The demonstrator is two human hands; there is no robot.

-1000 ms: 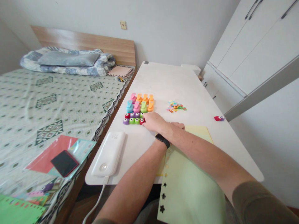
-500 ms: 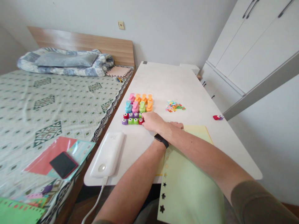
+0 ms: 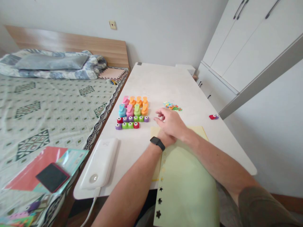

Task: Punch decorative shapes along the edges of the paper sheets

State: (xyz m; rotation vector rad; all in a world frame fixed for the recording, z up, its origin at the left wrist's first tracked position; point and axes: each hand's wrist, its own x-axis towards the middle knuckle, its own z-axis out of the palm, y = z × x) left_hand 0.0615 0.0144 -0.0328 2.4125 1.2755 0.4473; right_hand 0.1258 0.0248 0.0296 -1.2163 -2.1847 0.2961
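My right hand [image 3: 170,122] hovers with fingers apart and nothing visible in them, to the right of the small craft punches. It crosses over my left hand [image 3: 167,138], whose fingers are hidden behind it; a black watch [image 3: 157,142] is on that wrist. Under my arms lies a pale green sheet [image 3: 187,189] with star, flower and other shapes punched along its left edge. A yellow sheet [image 3: 155,176] shows below it. Small punches [image 3: 130,125] in purple, green and red stand in two rows, before two rows of larger punches [image 3: 129,110] in pink, orange, blue and green.
Colourful paper cutouts [image 3: 174,106] lie in a pile beyond my hands. A red and a purple punch [image 3: 214,117] sit near the right edge of the white table [image 3: 161,82]. A white power bank [image 3: 100,164] with a cable is at front left. A phone [image 3: 52,177] rests on the bed.
My right hand has left the small punches and come right, its fingers now apart. More punches at the end of the third row are uncovered. The left fingers, partly seen before, are now hidden.
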